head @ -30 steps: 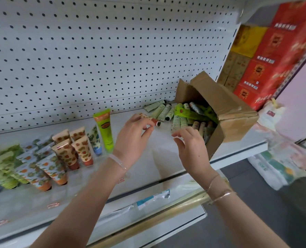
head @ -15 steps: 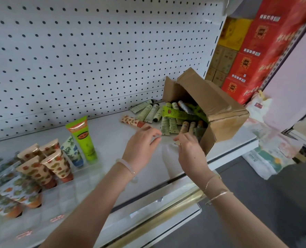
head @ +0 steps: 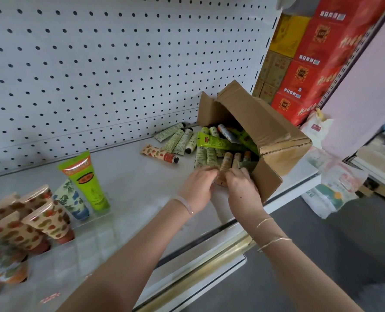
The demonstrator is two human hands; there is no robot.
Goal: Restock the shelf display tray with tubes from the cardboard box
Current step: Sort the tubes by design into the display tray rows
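The cardboard box (head: pixel 270 129) lies on its side at the right of the shelf, and several tubes (head: pixel 206 154) spill from its mouth. My left hand (head: pixel 197 188) and right hand (head: pixel 242 188) meet at that opening. My right hand's fingers curl round the lower end of a beige tube (head: pixel 226 162). My left hand's fingertips are curled and blurred beside it, and what they hold is unclear. A strawberry-patterned tube (head: pixel 158 153) lies loose on the shelf. The clear display tray (head: pixel 92 240) at the left holds upright tubes, including a tall green one (head: pixel 85 179).
A white pegboard wall (head: pixel 97 75) backs the shelf (head: pixel 128 181). Red and yellow cartons (head: pixel 310 52) are stacked at the right beyond it. Plastic bags (head: pixel 331 188) lie on the floor below. A gold rail (head: pixel 209 260) runs along the shelf's front edge.
My left hand let go of the strawberry-patterned tube, which now lies on the shelf. Both hands moved right to the box mouth, and the view shifted right.
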